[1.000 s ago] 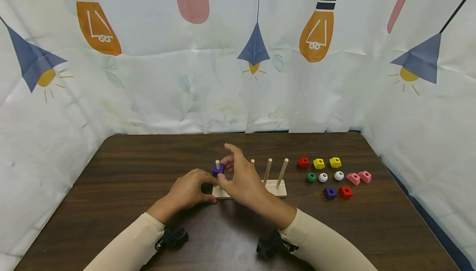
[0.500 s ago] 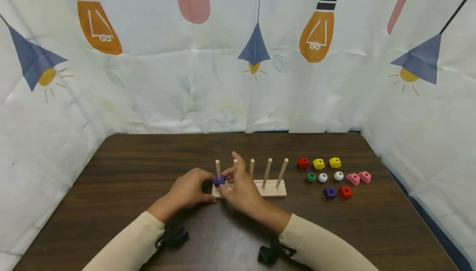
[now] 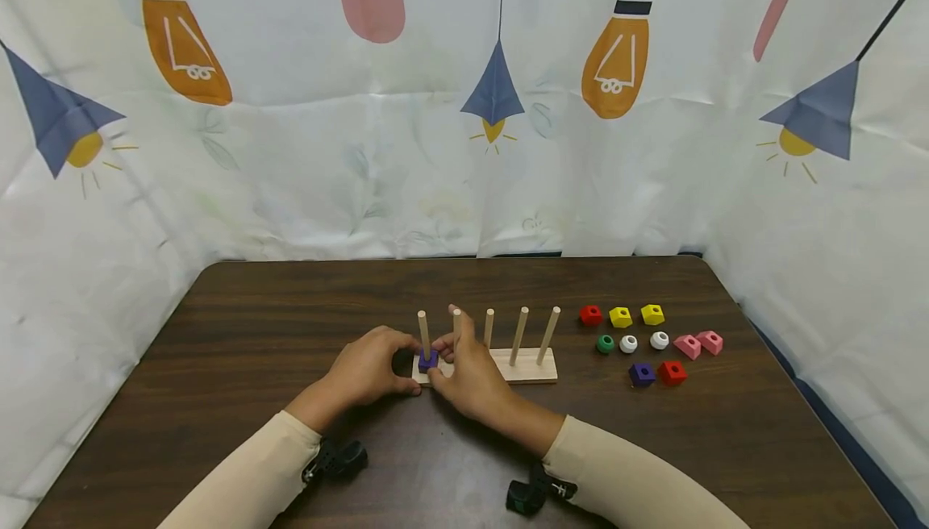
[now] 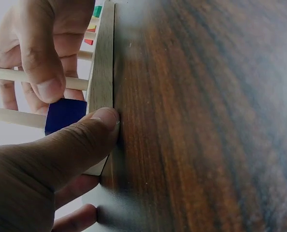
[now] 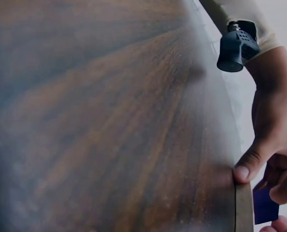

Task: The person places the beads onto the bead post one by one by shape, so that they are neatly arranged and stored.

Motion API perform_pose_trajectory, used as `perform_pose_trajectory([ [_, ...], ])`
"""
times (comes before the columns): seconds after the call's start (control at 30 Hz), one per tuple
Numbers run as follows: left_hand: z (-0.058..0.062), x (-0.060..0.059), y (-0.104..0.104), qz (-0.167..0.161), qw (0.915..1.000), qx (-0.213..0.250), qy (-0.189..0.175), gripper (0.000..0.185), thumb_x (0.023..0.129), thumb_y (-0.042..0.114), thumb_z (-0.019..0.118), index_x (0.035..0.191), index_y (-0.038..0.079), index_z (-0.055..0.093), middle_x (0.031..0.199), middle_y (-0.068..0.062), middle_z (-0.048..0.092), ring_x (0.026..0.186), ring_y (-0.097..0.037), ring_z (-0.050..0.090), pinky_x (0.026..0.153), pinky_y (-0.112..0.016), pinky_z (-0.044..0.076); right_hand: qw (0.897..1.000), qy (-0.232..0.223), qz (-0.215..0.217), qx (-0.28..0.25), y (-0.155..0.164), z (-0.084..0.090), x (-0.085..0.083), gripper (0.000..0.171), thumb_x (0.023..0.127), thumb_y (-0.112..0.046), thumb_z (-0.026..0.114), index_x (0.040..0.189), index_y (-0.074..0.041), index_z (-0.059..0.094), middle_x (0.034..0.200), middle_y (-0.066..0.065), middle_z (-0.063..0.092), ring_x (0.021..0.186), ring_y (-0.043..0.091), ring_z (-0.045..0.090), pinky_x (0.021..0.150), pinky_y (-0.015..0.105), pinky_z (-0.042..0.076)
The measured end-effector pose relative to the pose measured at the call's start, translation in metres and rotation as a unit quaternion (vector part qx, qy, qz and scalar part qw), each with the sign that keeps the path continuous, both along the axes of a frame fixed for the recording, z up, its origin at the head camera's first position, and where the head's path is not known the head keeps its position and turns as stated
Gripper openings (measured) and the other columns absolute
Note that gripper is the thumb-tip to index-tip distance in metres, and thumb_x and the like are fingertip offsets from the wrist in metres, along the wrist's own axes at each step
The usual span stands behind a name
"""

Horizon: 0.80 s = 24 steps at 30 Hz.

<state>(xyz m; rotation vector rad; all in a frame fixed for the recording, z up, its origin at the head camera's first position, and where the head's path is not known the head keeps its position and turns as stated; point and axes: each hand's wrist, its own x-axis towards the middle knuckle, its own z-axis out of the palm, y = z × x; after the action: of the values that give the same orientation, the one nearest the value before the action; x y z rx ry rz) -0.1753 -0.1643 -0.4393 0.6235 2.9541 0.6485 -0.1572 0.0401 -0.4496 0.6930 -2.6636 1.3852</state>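
A wooden base [image 3: 522, 368] with several upright pegs lies mid-table. A purple block [image 3: 427, 360] sits low on the leftmost peg [image 3: 423, 329], down at the base. My right hand [image 3: 453, 369] pinches this block with thumb and fingers. My left hand [image 3: 377, 366] grips the left end of the base, its thumb on the near edge. The left wrist view shows that thumb [image 4: 93, 133] against the base [image 4: 103, 72], beside the purple block [image 4: 64, 115]. In the right wrist view the purple block [image 5: 265, 205] shows under my fingers.
Loose pieces lie right of the base: a red block [image 3: 591, 315], two yellow blocks [image 3: 620, 317], a green bead [image 3: 606, 343], two white beads [image 3: 628, 343], two pink blocks [image 3: 686, 346], a purple block [image 3: 642, 373], a red block [image 3: 672, 372]. A printed curtain [image 3: 464, 150] surrounds the table [image 3: 254, 319].
The purple block slid from the top of the leftmost peg down to the base, and my right hand came down with it. My left hand stayed on the base.
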Motion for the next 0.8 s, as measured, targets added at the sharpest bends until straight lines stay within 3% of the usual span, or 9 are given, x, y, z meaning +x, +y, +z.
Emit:
perform_pose_trajectory([
  [0.2, 0.0, 0.0, 0.0, 0.003, 1.0, -0.003, -0.002, 0.048, 0.068, 0.036, 0.097, 0.11, 0.025, 0.076, 0.112, 0.003, 0.07, 0.112, -0.022, 0.062, 0.087, -0.05, 0.053, 0.998, -0.006, 0.035, 0.048, 0.012, 0.001, 0.008, 0.102, 0.089, -0.014, 0.079, 0.158, 0.0, 0.005, 0.143, 0.017, 0.056, 0.123, 0.031, 0.06, 0.097, 0.043, 0.05],
  [0.3, 0.0, 0.001, 0.0, 0.006, 1.0, -0.007, -0.002, 0.048, 0.068, 0.037, 0.097, 0.11, 0.025, 0.076, 0.113, 0.003, 0.07, 0.112, -0.022, 0.062, 0.087, -0.05, 0.053, 0.995, -0.016, 0.057, 0.081, 0.022, 0.002, 0.016, 0.1, 0.09, -0.019, 0.078, 0.158, 0.003, 0.008, 0.15, 0.022, 0.048, 0.13, 0.032, 0.054, 0.1, 0.046, 0.048],
  [0.4, 0.0, 0.001, 0.0, 0.009, 0.9999, -0.011, -0.002, 0.048, 0.068, 0.038, 0.097, 0.11, 0.026, 0.077, 0.114, 0.002, 0.07, 0.113, -0.023, 0.062, 0.088, -0.05, 0.053, 0.99, -0.02, 0.075, 0.116, 0.034, 0.005, 0.024, 0.096, 0.092, -0.023, 0.076, 0.158, 0.005, 0.012, 0.152, 0.025, 0.045, 0.135, 0.033, 0.05, 0.105, 0.048, 0.045],
  [0.53, 0.0, 0.001, 0.0, 0.011, 0.9999, -0.011, -0.004, 0.049, 0.068, 0.039, 0.096, 0.111, 0.026, 0.077, 0.115, 0.003, 0.07, 0.114, -0.023, 0.062, 0.09, -0.05, 0.052, 0.984, -0.012, 0.101, 0.147, 0.053, 0.007, 0.03, 0.091, 0.094, -0.024, 0.074, 0.16, 0.003, 0.016, 0.155, 0.018, 0.045, 0.141, 0.031, 0.045, 0.111, 0.048, 0.039],
  [0.8, 0.0, 0.002, 0.001, 0.012, 0.9998, -0.009, -0.008, 0.048, 0.068, 0.039, 0.096, 0.111, 0.028, 0.077, 0.115, 0.003, 0.07, 0.115, -0.023, 0.062, 0.089, -0.05, 0.052, 0.971, 0.033, 0.14, 0.193, 0.103, 0.007, 0.032, 0.058, 0.097, -0.023, 0.071, 0.149, -0.009, 0.048, 0.146, 0.006, 0.054, 0.136, 0.022, 0.049, 0.109, 0.045, 0.042],
])
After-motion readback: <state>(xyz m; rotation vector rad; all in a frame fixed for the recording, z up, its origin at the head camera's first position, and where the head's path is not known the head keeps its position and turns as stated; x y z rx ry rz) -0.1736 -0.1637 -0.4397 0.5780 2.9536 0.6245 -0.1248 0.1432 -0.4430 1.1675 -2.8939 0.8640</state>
